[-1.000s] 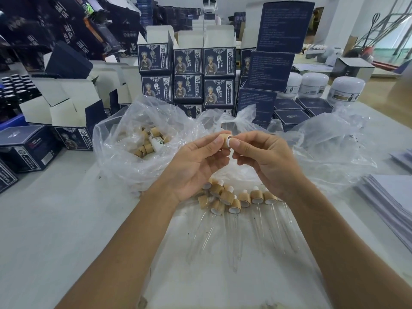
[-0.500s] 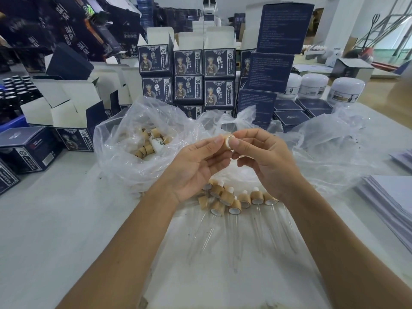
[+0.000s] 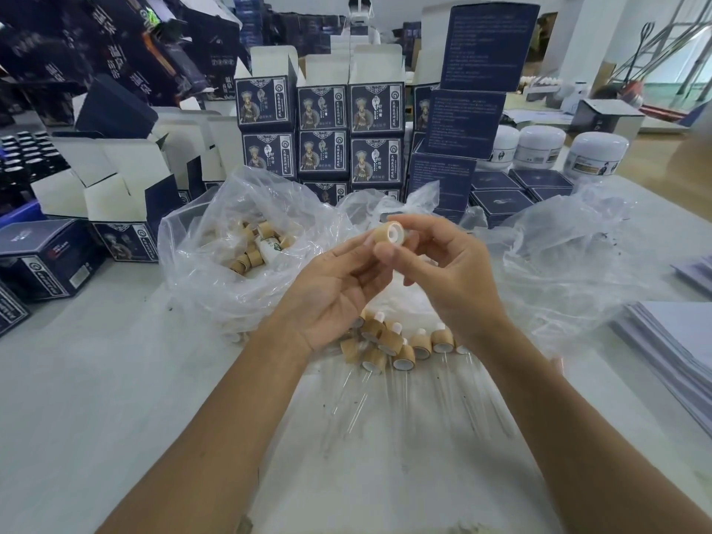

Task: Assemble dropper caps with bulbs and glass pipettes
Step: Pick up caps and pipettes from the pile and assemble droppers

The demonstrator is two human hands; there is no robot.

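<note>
Since the earlier frame the left hand (image 3: pixel 335 287) had opened, palm up, its fingertips only touching the round bamboo-coloured dropper cap (image 3: pixel 387 233). The right hand (image 3: pixel 439 264) pinched that cap, white lining facing the camera. Below lay assembled bamboo-capped glass droppers (image 3: pixel 404 354) on clear plastic sheeting (image 3: pixel 385 437); a clear plastic bag of loose caps (image 3: pixel 250 252) sat left.

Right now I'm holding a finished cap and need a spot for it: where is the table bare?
Bare table lies left of the left forearm, below the plastic bag of caps. Crowded: assembled droppers under the hands, paper stack at right, boxes behind.
</note>
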